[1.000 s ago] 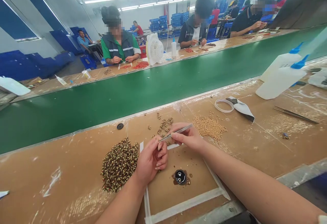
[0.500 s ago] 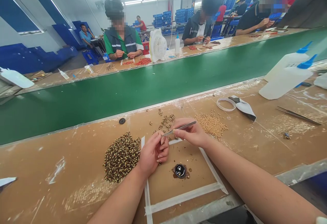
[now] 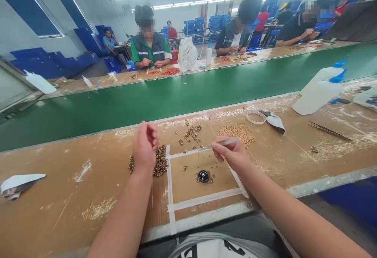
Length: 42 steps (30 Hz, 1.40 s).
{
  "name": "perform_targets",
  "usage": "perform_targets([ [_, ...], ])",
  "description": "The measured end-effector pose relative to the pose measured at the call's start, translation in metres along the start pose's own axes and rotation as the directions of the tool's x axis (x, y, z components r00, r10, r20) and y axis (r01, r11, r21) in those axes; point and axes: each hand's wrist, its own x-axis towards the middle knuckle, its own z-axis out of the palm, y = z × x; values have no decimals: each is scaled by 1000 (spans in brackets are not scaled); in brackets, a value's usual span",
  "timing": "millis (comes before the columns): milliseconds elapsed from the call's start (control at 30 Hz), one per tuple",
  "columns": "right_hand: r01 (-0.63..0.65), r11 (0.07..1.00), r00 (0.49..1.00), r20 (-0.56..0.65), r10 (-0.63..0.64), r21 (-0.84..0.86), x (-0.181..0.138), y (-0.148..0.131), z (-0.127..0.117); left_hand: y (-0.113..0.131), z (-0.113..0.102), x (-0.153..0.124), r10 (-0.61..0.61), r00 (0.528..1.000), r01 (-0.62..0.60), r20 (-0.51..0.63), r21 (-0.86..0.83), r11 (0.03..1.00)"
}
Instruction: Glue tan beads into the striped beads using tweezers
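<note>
My left hand [image 3: 145, 146] is raised at the pile of small dark-and-gold pieces [image 3: 160, 161], covering part of it. Its fingers are loosely curled and apart, and I see nothing between them. In my right hand [image 3: 231, 154] is a slim pair of metal tweezers [image 3: 228, 142], its tip pointing left over the top tape line. Below lies a small round black dish [image 3: 203, 176] with a glossy surface and brown stains around it. One small gold piece [image 3: 185, 168] sits inside the taped frame [image 3: 206, 200]. More such pieces [image 3: 193, 132] are scattered beyond it.
Tan beads [image 3: 240, 132] lie behind my right hand. Further right are a tape ring [image 3: 256, 117], a second pair of tweezers [image 3: 330, 131] and white bottles [image 3: 321, 93]. A green belt [image 3: 176, 93] crosses behind the table. Co-workers sit beyond it, near a white fan [image 3: 187, 55].
My hands have parted. The left moved left to the dark-and-gold pile; the right, still with the tweezers, shifted slightly right. The view has shifted, showing more of the table's near edge.
</note>
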Motion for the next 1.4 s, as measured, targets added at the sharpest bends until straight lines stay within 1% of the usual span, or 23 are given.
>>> perform_targets([
  [33,-42,999,999,-14,42,-16,-12,2,-2,13,-7,0,66,997,-63,-26,110,992],
  [67,-79,996,997,-27,78,-38,-24,4,-5,25,-14,-1,105,994,-99,-13,240,966],
  [100,-112,992,993,-43,110,-58,-34,7,-7,34,-21,-3,115,993,-118,32,391,913],
  [133,-142,987,989,-60,137,-76,-44,11,-9,39,-26,-7,85,991,-127,103,534,836],
  [167,-170,981,983,-79,164,-88,-51,14,-10,42,-30,-12,25,983,-142,184,657,741],
  [200,-198,976,977,-95,189,-95,-57,17,-11,40,-33,-17,-52,963,-170,264,748,641],
  [233,-221,970,972,-105,210,-100,-61,20,-11,36,-34,-23,-138,932,-209,336,807,553],
  [300,-242,962,968,-100,230,-124,-64,24,-10,21,-32,-35,-296,847,-292,443,850,438],
  [367,-230,960,973,-64,223,-162,-64,27,-7,3,-28,-44,-396,777,-358,489,861,362],
  [433,-196,960,981,-29,194,-202,-63,29,-5,-12,-22,-50,-439,747,-403,500,865,301],
  [500,-154,959,988,-19,153,-240,-63,31,-3,-22,-17,-52,-440,741,-426,508,861,276],
  [567,-121,955,993,-25,118,-271,-64,33,-2,-25,-15,-51,-436,737,-433,516,856,282],
  [667,-92,948,996,-23,89,-303,-65,37,-3,-24,-11,-47,-441,725,-443,530,848,291],
  [867,-47,930,999,-6,48,-364,-65,37,-4,-24,1,-41,-470,675,-475,569,823,313],
  [933,-40,924,999,1,44,-379,-65,36,-4,-24,6,-39,-475,673,-463,567,824,326],
  [1033,-45,921,999,-2,47,-388,-65,34,-3,-23,11,-34,-467,684,-425,561,826,371],
  [1100,-49,922,999,-6,51,-385,-65,33,-2,-25,16,-30,-441,699,-386,562,817,428],
  [1200,-55,923,998,-5,57,-382,-65,32,-2,-35,24,-26,-377,746,-295,548,780,552],
  [1300,-84,936,996,-30,78,-341,-66,30,-3,-53,29,-28,-334,795,-156,507,702,695],
  [1333,-103,945,995,-49,92,-311,-66,29,-4,-60,30,-30,-333,804,-103,493,667,738],
  [1400,-138,963,987,-110,115,-232,-65,27,-6,-71,30,-35,-349,807,0,476,592,806],
])
